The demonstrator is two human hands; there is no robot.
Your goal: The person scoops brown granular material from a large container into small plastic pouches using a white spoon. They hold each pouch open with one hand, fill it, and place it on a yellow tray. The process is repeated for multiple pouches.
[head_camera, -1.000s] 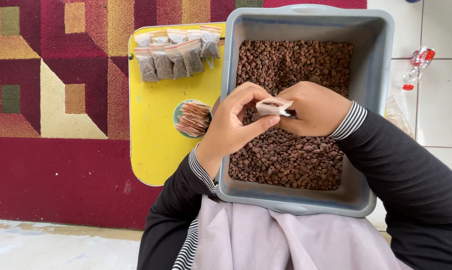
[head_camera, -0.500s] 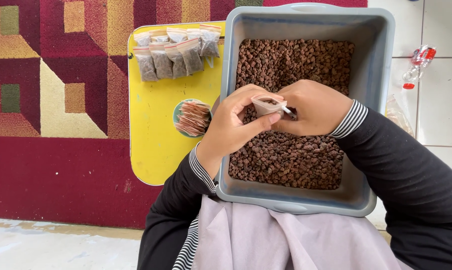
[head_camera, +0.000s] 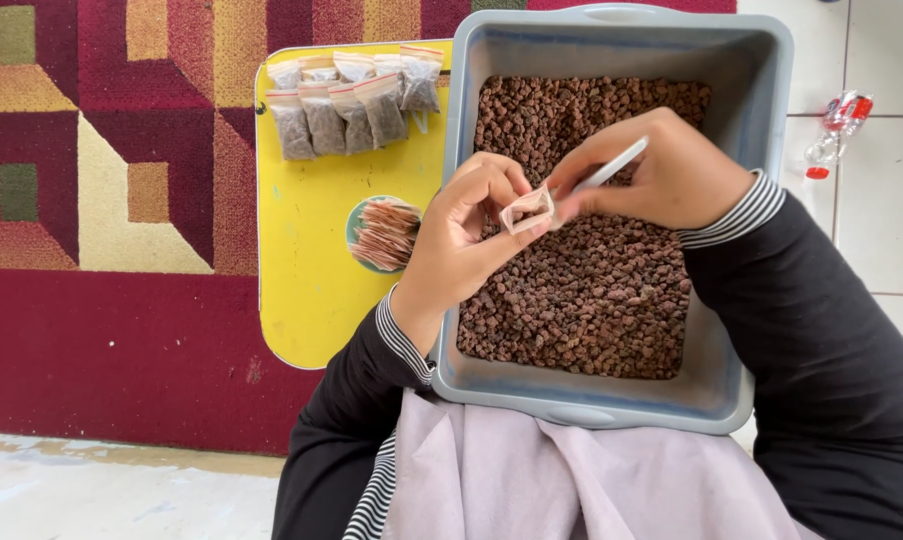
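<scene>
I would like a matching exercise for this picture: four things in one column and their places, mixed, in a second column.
1. small clear bag
2. brown pellets
3. filled bags
4. plastic bottle

a. on the white tiles at far right
b. in a row at the yellow tray's top
c. inside the grey tub
d. held open in the left hand

Pairs: 1-d, 2-c, 3-b, 4-a

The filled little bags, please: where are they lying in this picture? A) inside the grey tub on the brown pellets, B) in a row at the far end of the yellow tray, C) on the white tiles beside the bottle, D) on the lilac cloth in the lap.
B: the filled little bags lie side by side at the far end of the yellow tray, left of the grey tub.
</scene>
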